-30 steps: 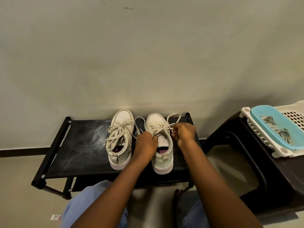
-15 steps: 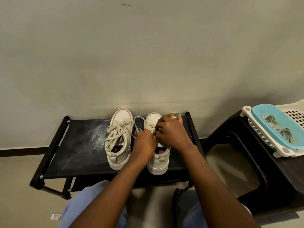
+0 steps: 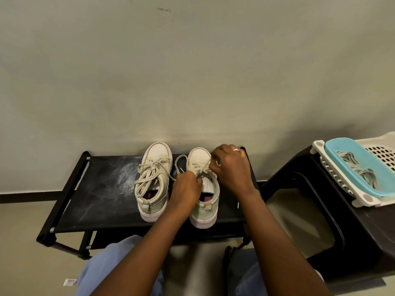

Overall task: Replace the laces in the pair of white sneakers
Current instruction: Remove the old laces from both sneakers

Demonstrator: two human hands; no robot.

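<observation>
Two white sneakers stand side by side on a black shoe rack, toes toward the wall. The left sneaker is laced, its lace piled loosely on the tongue. My left hand rests over the right sneaker and pinches its lace near the tongue. My right hand sits over the right side of that shoe's toe, fingers curled on the other lace end. A loop of lace lies between the two shoes.
A dark plastic stool stands at the right, carrying a white perforated basket with a light blue tray that holds more laces. A plain wall is right behind the rack. My knees in blue fabric are below.
My right hand crossed from the shoe's right side to over its toe, then shifted slightly right again, drawing the lace taut. My left hand stayed at the tongue.
</observation>
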